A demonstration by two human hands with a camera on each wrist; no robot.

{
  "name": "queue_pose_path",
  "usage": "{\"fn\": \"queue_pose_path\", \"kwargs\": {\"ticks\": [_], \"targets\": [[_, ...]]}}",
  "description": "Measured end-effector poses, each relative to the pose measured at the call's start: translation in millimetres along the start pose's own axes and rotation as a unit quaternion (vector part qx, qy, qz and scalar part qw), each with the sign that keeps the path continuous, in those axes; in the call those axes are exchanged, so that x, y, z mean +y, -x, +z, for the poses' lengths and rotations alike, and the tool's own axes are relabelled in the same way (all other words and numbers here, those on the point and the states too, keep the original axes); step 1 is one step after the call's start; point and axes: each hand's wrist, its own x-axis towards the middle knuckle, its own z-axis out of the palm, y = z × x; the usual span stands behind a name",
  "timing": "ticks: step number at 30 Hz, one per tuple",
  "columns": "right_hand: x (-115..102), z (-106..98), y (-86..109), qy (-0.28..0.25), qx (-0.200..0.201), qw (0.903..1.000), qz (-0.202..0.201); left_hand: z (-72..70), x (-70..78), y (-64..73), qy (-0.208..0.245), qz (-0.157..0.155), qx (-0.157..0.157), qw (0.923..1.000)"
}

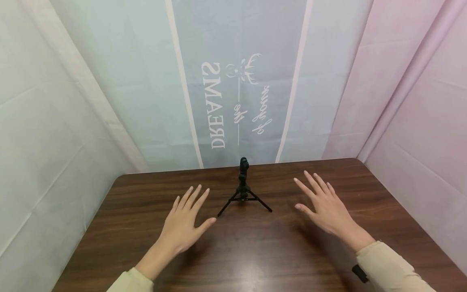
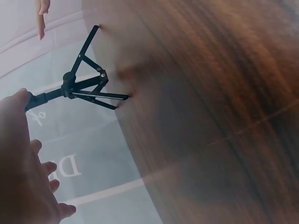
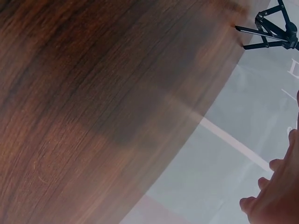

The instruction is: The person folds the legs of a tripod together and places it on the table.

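near: left hand [image 1: 185, 225] and right hand [image 1: 326, 209], fingers extended and spread, each holding nothing, above a dark wooden table [image 1: 251, 251]. middle: a small black tripod [image 1: 243, 190], upright on splayed legs between the hands and toward the far edge, apart from both. probably light and stiff, its hinged legs liable to fold; best gripped at the central column. far: a hanging cloth [image 1: 146, 81] with pale lettering.

A black tripod [image 2: 69, 86] stands on the table [image 2: 219, 102] near two hands [image 2: 21, 168].
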Motion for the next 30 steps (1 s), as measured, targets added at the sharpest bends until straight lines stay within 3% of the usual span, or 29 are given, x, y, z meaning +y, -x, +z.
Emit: {"fn": "queue_pose_path", "kwargs": {"ticks": [11,30], "targets": [[-3,0,-8.2,-0.013,0.002,0.9994,-0.031,-7.1,7.6,-11.6,0.050,0.006,0.004,0.9987],[-17,9,-21.8,-0.044,-0.040,0.9966,-0.056,-18.2,8.6,-21.4,0.056,0.043,0.025,0.9972]]}}
